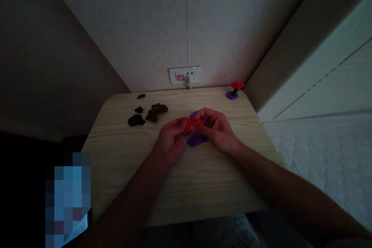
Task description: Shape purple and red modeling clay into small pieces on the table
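A soft-looking red lump of modelling clay (189, 124) is pinched between both hands over the middle of the wooden table. My left hand (171, 139) grips its left side with thumb and fingers. From the right, my right hand (216, 130) presses thumb and fingertips on the other side. Purple clay (197, 140) lies on the table just below the hands, partly covered by them. At the back right corner stands a small clay flower (237, 85) with a red top, a dark stem and a purple base (232, 95).
Brown clay lumps (156, 112) lie left of the hands, beside black pieces (136, 120) and a small brown bit (141, 96). A wall socket (185, 75) with a white plug sits behind the table (162, 186). A lit, blurred-out screen shows at lower left.
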Tool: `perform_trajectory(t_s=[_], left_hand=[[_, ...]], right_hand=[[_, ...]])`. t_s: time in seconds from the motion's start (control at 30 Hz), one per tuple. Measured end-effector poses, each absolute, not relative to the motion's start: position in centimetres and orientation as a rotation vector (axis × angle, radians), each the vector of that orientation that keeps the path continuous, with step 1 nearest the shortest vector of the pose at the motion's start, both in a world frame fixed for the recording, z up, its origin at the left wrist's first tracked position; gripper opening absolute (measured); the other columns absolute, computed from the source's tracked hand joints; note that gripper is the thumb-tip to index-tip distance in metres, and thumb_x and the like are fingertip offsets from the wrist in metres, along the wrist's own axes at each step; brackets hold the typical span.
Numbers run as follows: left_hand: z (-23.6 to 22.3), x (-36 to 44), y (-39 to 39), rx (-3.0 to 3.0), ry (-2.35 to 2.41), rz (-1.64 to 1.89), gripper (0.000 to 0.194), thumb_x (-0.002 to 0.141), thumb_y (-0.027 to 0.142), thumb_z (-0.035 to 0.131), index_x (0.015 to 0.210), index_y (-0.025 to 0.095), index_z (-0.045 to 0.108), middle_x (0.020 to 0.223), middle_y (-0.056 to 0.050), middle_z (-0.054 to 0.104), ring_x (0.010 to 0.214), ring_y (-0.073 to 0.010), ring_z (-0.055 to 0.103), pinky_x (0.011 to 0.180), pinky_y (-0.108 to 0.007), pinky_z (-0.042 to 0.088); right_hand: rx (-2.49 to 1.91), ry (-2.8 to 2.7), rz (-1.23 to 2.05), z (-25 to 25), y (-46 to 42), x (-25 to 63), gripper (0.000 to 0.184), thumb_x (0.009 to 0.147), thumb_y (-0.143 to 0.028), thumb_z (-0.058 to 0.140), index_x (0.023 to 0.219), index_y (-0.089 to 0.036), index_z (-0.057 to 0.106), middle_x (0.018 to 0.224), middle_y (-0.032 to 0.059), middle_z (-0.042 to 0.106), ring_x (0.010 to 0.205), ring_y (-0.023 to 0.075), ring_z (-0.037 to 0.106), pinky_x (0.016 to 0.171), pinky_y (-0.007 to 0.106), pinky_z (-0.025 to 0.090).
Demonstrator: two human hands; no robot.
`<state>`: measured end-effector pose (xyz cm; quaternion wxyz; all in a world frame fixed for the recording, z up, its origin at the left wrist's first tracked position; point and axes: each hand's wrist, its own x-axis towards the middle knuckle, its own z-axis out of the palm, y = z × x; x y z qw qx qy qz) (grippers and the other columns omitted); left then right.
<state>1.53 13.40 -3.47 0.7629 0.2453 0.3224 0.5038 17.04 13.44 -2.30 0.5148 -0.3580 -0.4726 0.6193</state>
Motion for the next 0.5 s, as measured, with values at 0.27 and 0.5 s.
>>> perform_trajectory(t_s=[0.27, 0.5], left_hand=[[-3.48, 1.98, 13.45, 0.402, 0.685, 1.108, 0.006, 0.075, 0.015, 0.08, 0.075, 0.013, 0.075, 0.077, -0.005, 0.073, 0.075, -0.0117, 0.069, 0.082, -0.023, 0.057], [-3.88, 1.92, 13.5, 0.435, 0.728, 1.176, 0.012, 0.075, 0.02, 0.083, 0.078, 0.012, 0.075, 0.08, -0.004, 0.075, 0.076, -0.0131, 0.07, 0.077, -0.024, 0.056]], right_hand=[[-0.869, -1.318, 1.273, -2.84, 13.48, 17.18, 0.025, 0.076, -0.03, 0.085, 0.085, -0.021, 0.063, 0.075, -0.0007, 0.066, 0.069, 0.0133, 0.063, 0.066, 0.026, 0.053], [-0.806, -1.807, 0.492, -2.95, 12.87, 17.48, 0.025, 0.081, -0.004, 0.058, 0.097, -0.022, 0.062, 0.092, 0.0051, 0.069, 0.086, 0.0179, 0.066, 0.079, 0.032, 0.056]])
